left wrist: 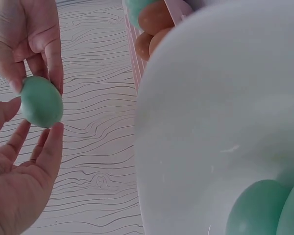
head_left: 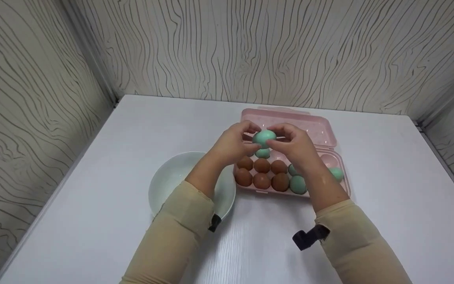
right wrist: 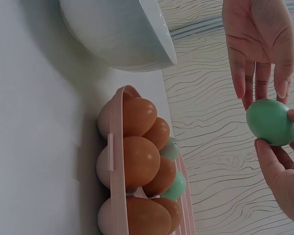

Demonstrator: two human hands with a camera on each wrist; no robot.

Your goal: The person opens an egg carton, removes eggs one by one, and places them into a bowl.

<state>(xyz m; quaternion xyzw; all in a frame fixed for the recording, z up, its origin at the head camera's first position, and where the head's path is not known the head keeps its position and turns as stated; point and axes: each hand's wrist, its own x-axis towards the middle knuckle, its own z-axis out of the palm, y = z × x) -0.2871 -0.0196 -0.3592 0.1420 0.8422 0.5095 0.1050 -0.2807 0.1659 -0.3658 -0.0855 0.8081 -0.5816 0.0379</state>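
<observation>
Above an open pink egg carton (head_left: 258, 190), a green egg (head_left: 265, 137) is raised between both hands. My right hand (head_left: 296, 148) pinches it from the right, the thumb overlapping its near side in the head view. From the left, my left hand (head_left: 231, 144) reaches toward it with fingers spread and fairly straight, fingertips right at the shell. In the right wrist view the green egg (right wrist: 271, 122) sits below the left fingertips. Brown eggs (head_left: 261, 165) fill the carton's left part. More green eggs (head_left: 298, 184) sit toward its right, partly hidden by my right arm.
A large white bowl (head_left: 172, 169) stands left of the carton, under my left forearm. Green eggs (left wrist: 258, 208) lie in it in the left wrist view. The carton's lid (head_left: 321, 132) lies folded back toward the wood-grain patterned wall (head_left: 227, 51).
</observation>
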